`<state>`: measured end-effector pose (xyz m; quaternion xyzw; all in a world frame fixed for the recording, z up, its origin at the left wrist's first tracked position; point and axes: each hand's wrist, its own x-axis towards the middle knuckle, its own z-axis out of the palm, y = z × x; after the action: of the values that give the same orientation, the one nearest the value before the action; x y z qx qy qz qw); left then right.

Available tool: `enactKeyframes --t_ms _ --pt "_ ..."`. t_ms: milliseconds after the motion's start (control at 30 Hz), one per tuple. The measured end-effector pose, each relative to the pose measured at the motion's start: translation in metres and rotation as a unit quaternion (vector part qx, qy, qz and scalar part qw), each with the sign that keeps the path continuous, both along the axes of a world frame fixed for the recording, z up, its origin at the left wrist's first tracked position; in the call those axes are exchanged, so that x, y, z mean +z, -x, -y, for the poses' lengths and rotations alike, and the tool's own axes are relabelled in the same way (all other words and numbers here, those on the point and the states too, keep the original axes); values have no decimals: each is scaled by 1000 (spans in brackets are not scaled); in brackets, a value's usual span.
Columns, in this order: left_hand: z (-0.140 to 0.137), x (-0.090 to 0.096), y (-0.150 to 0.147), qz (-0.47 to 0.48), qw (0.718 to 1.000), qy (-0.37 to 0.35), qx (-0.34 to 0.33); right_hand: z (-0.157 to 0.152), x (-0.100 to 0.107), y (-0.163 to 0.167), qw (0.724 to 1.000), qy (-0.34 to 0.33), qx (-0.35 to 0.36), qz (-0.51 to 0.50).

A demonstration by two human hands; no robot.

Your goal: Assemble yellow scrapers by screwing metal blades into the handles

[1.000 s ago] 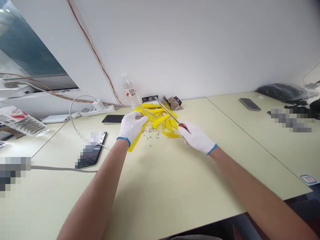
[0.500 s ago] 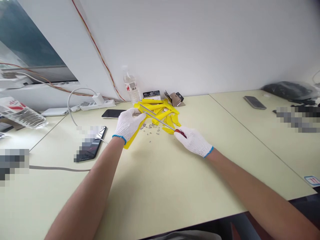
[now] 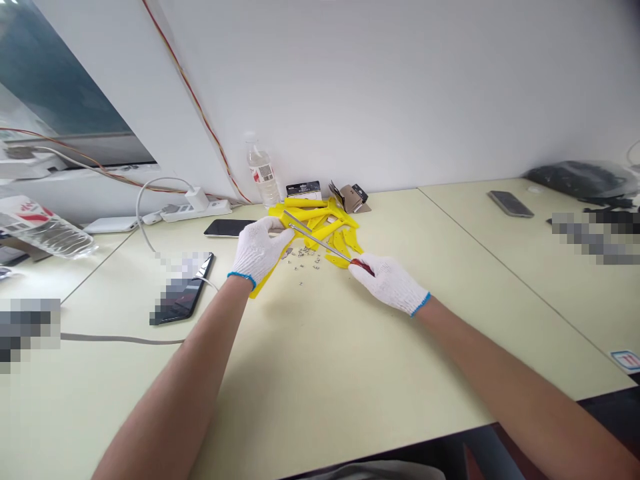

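Note:
Both hands wear white knit gloves. My left hand (image 3: 258,248) grips a long yellow plastic strip (image 3: 262,280) that slants down toward me. My right hand (image 3: 389,283) holds a screwdriver (image 3: 325,245) by its red handle; the metal shaft points up-left, with its tip at the strip close to my left fingers. Small metal screws (image 3: 304,257) lie scattered on the table between my hands. Behind them is a heap of yellow plastic pieces (image 3: 325,223).
On the pale green table (image 3: 320,373): a water bottle (image 3: 261,175), a black packet (image 3: 303,190) and brown cardboard bits (image 3: 350,197) by the wall, phones (image 3: 226,228) (image 3: 183,293) (image 3: 509,203), a power strip (image 3: 193,212) with cables, dark bags (image 3: 580,179) at right.
The screwdriver has swung from pointing at the pile to lying lower, its tip now at the strip by my left hand. My right hand has moved slightly toward me.

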<state>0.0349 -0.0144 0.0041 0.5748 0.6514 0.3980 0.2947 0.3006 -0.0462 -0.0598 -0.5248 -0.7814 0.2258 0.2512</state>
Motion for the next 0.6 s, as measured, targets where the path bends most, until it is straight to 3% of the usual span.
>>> enactKeyframes --t_ms 67,133,233,267,300,367,467,533,567,600 --pt "-1 1 2 -27 999 -28 -5 3 6 -3 998 53 -4 -35" --pt "-1 2 2 -71 995 -63 -10 6 15 -8 975 186 5 -117" --pt "-2 2 3 -135 985 -104 -16 9 28 -17 874 401 57 -267" --pt "-3 1 4 -150 982 -117 -20 9 30 -19 850 431 67 -295" --pt "-4 1 5 -160 978 -131 -24 10 31 -19 843 437 64 -308" --pt "-6 -2 7 -172 972 -159 -30 9 28 -16 878 382 23 -287" --pt "-9 -9 10 -197 962 -187 -31 10 20 -8 973 151 -50 -169" --pt "-12 -14 11 -219 956 -194 -25 10 17 -5 993 22 -71 -90" --pt "-14 -16 10 -229 954 -193 -21 10 17 -6 994 18 -71 -76" --pt "-15 -18 9 -236 953 -190 -16 11 19 -7 993 63 -62 -85"
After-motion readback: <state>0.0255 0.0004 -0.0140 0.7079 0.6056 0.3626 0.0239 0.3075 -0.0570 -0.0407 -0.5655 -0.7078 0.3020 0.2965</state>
